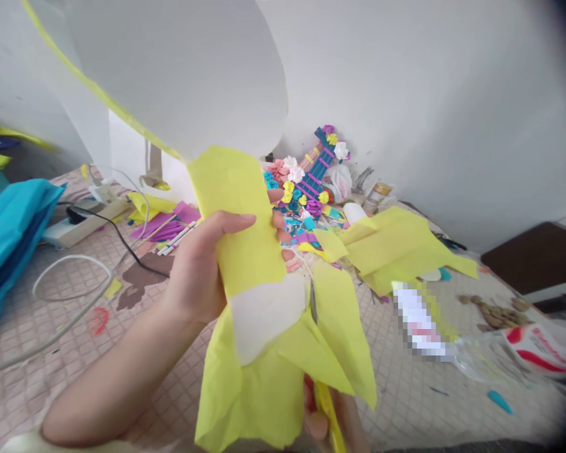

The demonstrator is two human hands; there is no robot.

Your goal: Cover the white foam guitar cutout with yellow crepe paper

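Note:
My left hand (202,258) is wrapped round the yellow-covered handle of a large white cardboard fan shape (183,75), thumb in front and fingertips behind. Yellow edging runs along the curved sheet. Below the grip, a bare white patch (266,314) of the handle shows, and loose yellow paper (255,402) hangs from it. My right hand (325,415) is closed on scissors (329,415) with yellow handles at the bottom. Their blade points up beside the white patch, between flaps of the yellow paper. The paper hides part of the scissors and of the right hand.
Yellow sheets (387,245) lie right of centre. A flower-decorated blue craft piece (318,170) leans at the wall. On the left are blue paper (19,233), a power strip (85,223) and cables. A plastic bottle (514,352) lies at right, near a dark box (538,258).

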